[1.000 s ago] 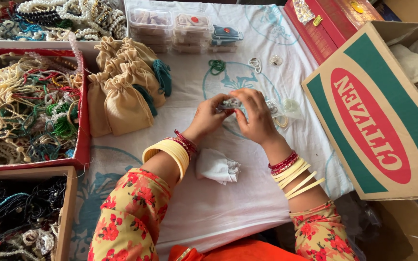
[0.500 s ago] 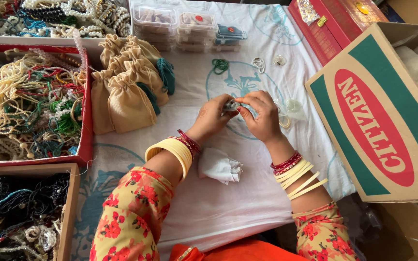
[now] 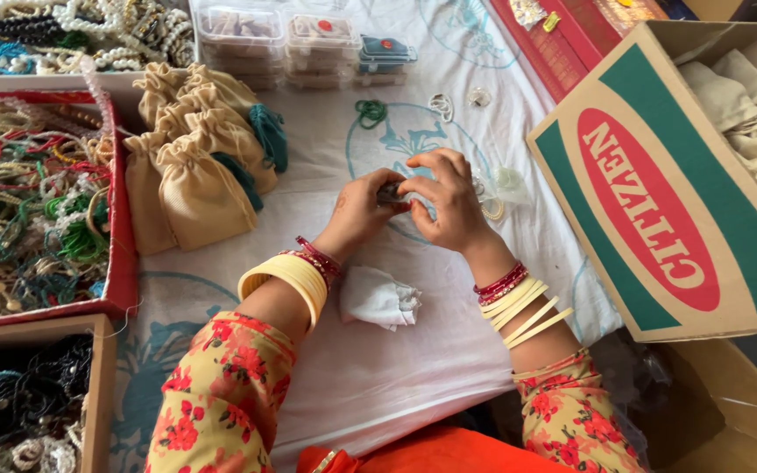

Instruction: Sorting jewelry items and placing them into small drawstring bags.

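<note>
Both hands meet near the middle of the desk [image 3: 378, 385], which is covered with a white cloth printed in blue. The left hand [image 3: 359, 210] and the right hand [image 3: 449, 203] pinch one small dark piece [image 3: 390, 194] between their fingertips, left thumb and forefinger on one side, right fingers curled over the other. What the piece is cannot be told; it is too small and mostly hidden by the fingers. It sits just above the cloth, at the centre of the view.

At 6 o'clock from the hands, between the forearms, lies a crumpled white pouch [image 3: 380, 298]. Yellow bangles [image 3: 284, 280] with thin red ones ring the left wrist, and a looser stack of yellow and red bangles [image 3: 519, 302] rings the right.

At 9 to 10 o'clock a heap of beige drawstring bags [image 3: 194, 153] with teal cords lies on the cloth. Further out at 9 o'clock a red tray [image 3: 122, 263] holds tangled bead strings in cream, green and red. At 7 o'clock a wooden box [image 3: 98, 385] holds darker strands.

At 12 o'clock lies a small green cord loop [image 3: 371, 111], with clear plastic boxes [image 3: 308, 44] stacked beyond it. At 3 o'clock a cardboard carton [image 3: 659, 193], printed green and red, stands open, with pale cloth pieces [image 3: 746, 96] inside it.
</note>
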